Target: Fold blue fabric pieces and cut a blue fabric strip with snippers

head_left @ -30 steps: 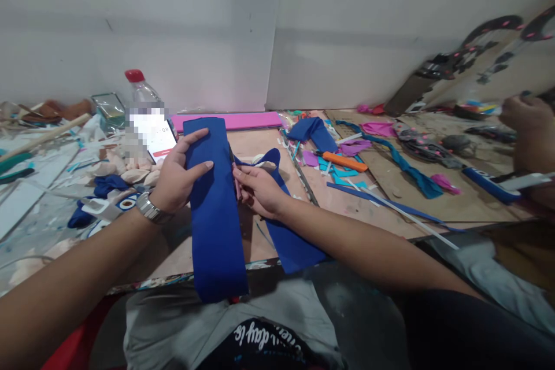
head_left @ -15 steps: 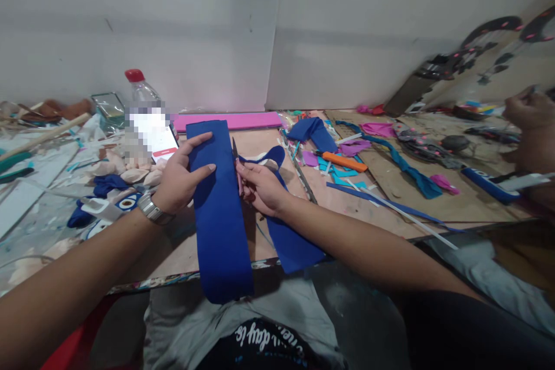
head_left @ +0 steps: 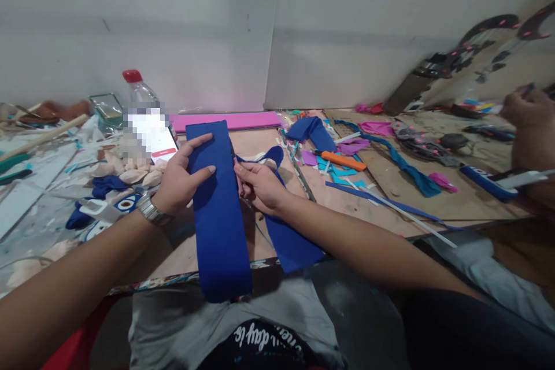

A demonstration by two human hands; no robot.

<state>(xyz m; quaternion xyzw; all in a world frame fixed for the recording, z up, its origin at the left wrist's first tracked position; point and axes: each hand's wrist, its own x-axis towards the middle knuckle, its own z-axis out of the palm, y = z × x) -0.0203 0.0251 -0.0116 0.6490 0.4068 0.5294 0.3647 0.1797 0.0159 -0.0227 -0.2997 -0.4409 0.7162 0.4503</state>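
A long, dark-blue strip of soft sheet material (head_left: 221, 225), foam or cloth, runs from the tabletop past its front edge. My left hand (head_left: 184, 176) holds its left side, with index finger and thumb lying across its top face. At the strip's right edge, my right hand (head_left: 260, 185) is closed around a small pink-handled bladed tool (head_left: 240, 186). Its dark blade meets that edge and is mostly hidden, so I cannot tell scissors from a knife. A second blue piece (head_left: 292, 245) lies beneath my right forearm.
Behind the strip lies a pink sheet (head_left: 225, 121). To the left stand a lit phone (head_left: 158, 136) and a red-capped bottle (head_left: 141, 89). An orange cutter (head_left: 343, 161) sits among scraps on the right. Another person's hand (head_left: 526, 107) is at far right, near a blue-and-white glue gun (head_left: 489, 181).
The tool's dark tip, which stood clear beside the strip, is now mostly hidden at its edge. My right hand has shifted very slightly; my left keeps its place on the strip.
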